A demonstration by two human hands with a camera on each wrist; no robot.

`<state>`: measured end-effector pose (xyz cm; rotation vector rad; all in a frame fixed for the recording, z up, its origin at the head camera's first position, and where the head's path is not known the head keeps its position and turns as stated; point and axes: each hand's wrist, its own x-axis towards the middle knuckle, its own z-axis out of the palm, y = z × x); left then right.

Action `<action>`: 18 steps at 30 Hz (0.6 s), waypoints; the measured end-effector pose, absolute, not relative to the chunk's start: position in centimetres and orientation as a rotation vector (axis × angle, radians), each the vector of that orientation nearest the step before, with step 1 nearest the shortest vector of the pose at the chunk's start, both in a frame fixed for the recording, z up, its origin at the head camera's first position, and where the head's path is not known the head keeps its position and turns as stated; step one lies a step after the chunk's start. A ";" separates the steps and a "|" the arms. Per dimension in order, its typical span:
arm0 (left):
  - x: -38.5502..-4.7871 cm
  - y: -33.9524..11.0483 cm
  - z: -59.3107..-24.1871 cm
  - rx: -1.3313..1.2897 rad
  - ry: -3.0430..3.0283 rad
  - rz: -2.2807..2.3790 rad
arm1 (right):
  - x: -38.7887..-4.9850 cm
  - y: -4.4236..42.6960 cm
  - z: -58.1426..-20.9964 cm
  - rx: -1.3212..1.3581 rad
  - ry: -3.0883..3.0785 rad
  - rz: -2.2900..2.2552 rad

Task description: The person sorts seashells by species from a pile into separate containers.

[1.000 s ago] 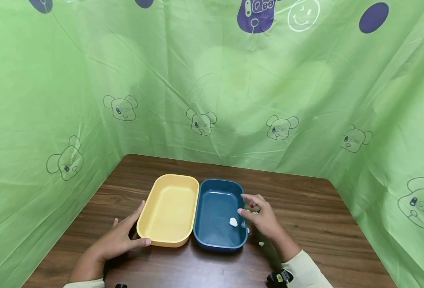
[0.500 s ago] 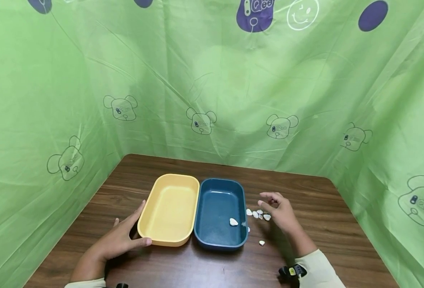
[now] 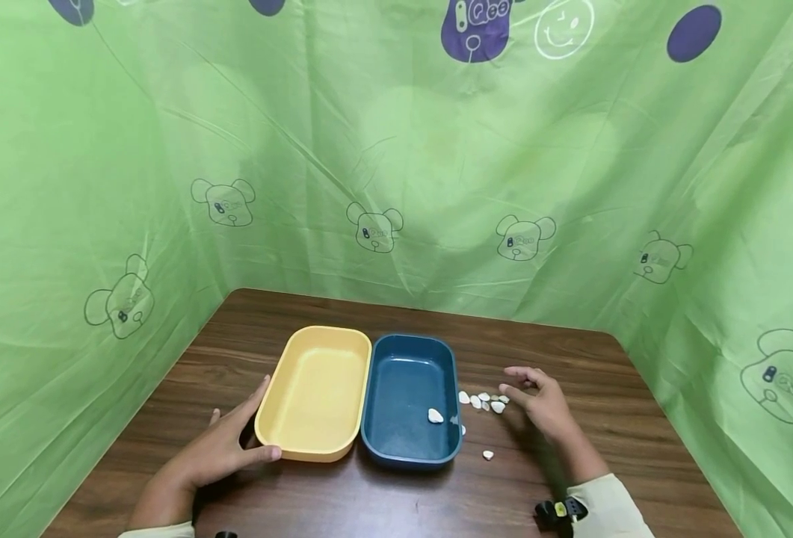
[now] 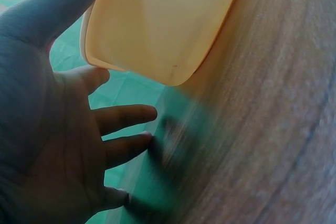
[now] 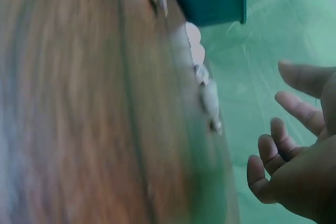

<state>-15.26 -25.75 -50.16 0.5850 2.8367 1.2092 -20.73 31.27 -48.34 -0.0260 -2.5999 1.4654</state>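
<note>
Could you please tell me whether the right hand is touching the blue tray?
Apart: the head view shows tabletop and white pieces between the right hand and the blue tray.

1. A curtained booth set round a table (image 3: pixel 537 351); which kind of building holds it cannot be told.
2. Creased green fabric (image 3: pixel 288 246) hangs beyond the table's far edge and along its left and right edges.
3. Outlined bear heads (image 3: pixel 374 231) and a purple figure (image 3: pixel 474 30) are printed on it.
4. The table has dark wood grain and rounded far corners.
</note>
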 end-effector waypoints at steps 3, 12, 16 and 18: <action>-15.3 -25.7 -50.2 0.585 2.831 1.216 | -20.9 32.3 -49.0 0.073 -2.640 1.451; -15.5 -25.5 -50.0 0.596 2.819 1.221 | -21.5 34.5 -51.2 0.347 -2.702 1.506; -15.4 -25.7 -50.2 0.585 2.822 1.221 | -21.5 34.8 -52.0 0.376 -2.721 1.548; -15.4 -25.8 -50.4 0.581 2.824 1.223 | -21.5 34.9 -52.2 0.394 -2.733 1.532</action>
